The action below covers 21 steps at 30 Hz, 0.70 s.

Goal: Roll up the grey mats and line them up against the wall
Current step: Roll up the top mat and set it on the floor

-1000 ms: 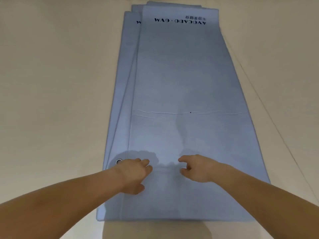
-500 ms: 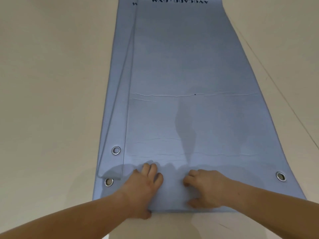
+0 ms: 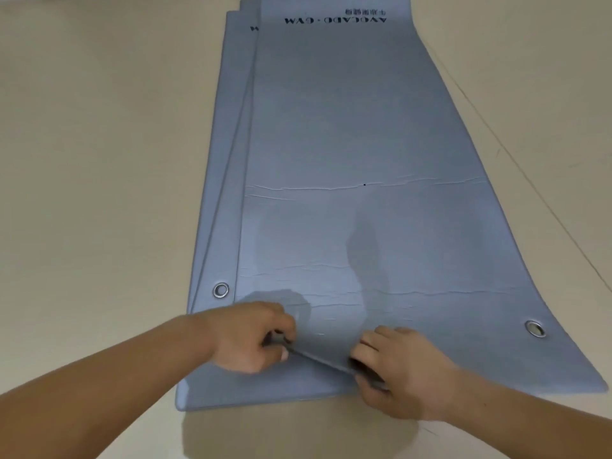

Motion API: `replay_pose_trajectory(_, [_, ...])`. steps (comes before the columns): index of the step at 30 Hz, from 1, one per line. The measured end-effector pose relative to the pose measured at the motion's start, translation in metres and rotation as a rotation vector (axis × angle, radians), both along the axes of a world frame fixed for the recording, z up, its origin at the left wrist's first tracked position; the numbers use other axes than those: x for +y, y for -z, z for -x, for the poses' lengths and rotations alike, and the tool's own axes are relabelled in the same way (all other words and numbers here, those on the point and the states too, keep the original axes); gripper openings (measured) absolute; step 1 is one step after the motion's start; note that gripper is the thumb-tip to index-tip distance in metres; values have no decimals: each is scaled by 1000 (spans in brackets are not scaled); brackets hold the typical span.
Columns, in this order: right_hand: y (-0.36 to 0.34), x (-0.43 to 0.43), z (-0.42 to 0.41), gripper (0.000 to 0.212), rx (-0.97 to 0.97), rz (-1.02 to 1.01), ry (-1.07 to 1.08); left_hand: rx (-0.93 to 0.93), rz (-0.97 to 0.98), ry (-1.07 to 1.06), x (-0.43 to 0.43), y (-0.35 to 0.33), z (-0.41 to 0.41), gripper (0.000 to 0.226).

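Fingers curled on both sides: left hand (image 3: 251, 336) and right hand (image 3: 397, 369) each pinch the near edge of the top mat (image 3: 364, 127). The edge is lifted slightly between them. The rest of that mat lies flat, running away from me along the floor (image 3: 82, 160), with creases across its middle. Lower mats (image 3: 228, 160) stick out from under it on the left. One eyelet (image 3: 535, 328) sits right of my right hand, a second eyelet (image 3: 221, 289) just beyond my left. Black lettering (image 3: 334, 20) at the far end reads upside down to me.
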State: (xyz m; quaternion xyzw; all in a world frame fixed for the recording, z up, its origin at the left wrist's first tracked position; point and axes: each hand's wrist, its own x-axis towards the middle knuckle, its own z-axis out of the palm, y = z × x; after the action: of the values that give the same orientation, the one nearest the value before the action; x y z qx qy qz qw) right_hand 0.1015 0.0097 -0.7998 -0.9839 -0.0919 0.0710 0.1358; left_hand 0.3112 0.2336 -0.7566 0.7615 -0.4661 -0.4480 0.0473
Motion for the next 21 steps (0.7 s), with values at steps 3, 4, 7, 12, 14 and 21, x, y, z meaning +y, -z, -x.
replay_pose_trajectory(3, [-10, -6, -3, 26, -199, -52, 205, -71, 48, -3, -18, -32, -23, 11])
replay_pose_trajectory(4, [-14, -12, -8, 34, -233, -33, 286, -96, 36, -6, -25, -43, -32, 9])
replay_pose_trajectory(7, [-43, -31, -35, 58, -272, 111, 480, -155, -36, -10, -50, -72, -55, 11])
replay_pose_trajectory(12, [-77, -39, -67, 59, 142, 100, 718, -270, -78, -35, -86, -86, -65, 12])
replay_pose_trajectory(14, [-77, -38, -66, 57, 179, 138, 663, -254, -91, -40, -78, -80, -57, 13])
replay_pose_trajectory(21, [-119, -47, -70, 69, 369, 28, 411, 139, -206, -184, -50, -106, -43, 14])
